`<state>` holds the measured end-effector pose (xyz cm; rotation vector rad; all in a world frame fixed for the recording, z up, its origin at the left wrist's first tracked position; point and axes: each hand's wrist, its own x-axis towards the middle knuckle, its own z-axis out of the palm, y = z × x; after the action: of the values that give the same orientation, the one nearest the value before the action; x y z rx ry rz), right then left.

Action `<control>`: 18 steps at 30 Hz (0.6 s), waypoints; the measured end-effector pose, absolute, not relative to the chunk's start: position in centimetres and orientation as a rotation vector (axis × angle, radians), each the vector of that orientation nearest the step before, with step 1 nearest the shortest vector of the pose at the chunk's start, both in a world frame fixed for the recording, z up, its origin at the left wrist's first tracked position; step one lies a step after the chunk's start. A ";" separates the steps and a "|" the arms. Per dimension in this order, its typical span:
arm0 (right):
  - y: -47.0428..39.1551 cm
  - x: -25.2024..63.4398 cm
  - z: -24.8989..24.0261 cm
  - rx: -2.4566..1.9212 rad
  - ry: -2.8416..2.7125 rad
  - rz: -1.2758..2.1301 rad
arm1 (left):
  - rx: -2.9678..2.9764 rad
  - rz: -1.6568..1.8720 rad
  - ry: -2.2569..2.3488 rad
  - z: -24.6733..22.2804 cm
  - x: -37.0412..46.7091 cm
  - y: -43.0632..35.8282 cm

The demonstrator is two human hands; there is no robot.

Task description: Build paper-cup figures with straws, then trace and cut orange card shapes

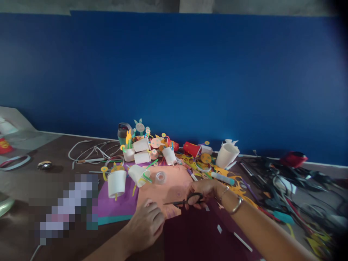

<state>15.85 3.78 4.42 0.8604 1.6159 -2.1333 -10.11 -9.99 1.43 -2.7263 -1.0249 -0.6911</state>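
Note:
Black-handled scissors (178,203) are in my right hand (202,190), fingers through and around the handles, a bracelet and a metal bangle on that wrist. Their blades point left over the lower part of a sheet of orange paper (160,190). Faint round drawings and a purple scribble mark the paper. My left hand (148,219) is closed at the sheet's lower left edge, its fingers curled; the fingertips are partly hidden. A roll of clear tape (160,177) rests on the sheet. Close by stands a white paper cup (116,184) with yellow paper parts.
Several decorated cups (142,145) and red cups (191,149) crowd the back. Purple paper (116,206) lies left, yellow scraps (236,186) and a glue stick (223,178) right. Tangled black cables (296,181) fill the far right. A blue wall (174,79) bounds the table.

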 end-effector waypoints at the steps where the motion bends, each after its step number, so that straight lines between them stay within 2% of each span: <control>1: 4.0 15.8 4.4 0.851 1.613 -2.124 | -2.726 -0.689 -1.025 1.4 -10.2 -10.0; 18: 7.5 14.8 3.1 0.636 1.576 -2.036 | -2.751 -0.633 -0.976 1.7 -10.3 -10.0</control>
<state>14.80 7.49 3.12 0.6360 1.5757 -2.0363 -10.28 -9.99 1.70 -2.7507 -0.9761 -0.6334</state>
